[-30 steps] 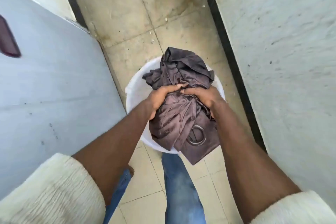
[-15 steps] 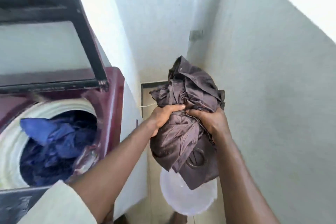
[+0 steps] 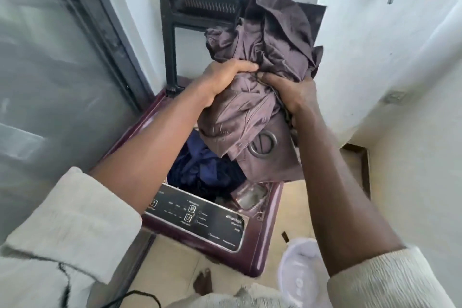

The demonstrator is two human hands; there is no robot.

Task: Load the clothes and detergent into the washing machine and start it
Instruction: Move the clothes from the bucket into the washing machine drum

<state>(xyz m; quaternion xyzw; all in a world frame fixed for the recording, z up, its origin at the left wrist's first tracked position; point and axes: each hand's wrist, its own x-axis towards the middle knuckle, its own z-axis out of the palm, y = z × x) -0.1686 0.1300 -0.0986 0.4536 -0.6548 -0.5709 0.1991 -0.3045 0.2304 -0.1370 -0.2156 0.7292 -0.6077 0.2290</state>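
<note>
Over the washing machine [image 3: 260, 252], hands [image 3: 225, 82] [image 3: 292, 95] clutch cloth [image 3: 270, 40] between them.

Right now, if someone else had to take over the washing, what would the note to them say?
Hands: left hand and right hand both grip the bunched brown cloth, held over the open top of the washing machine.
Things: the lid stands up; blue clothes lie in the drum; the white bucket sits on the floor beside the machine.
Done: some clothes are loaded.
Left: drop the brown cloth in, add detergent (none in view), shut the lid, start it at the control panel.
</note>
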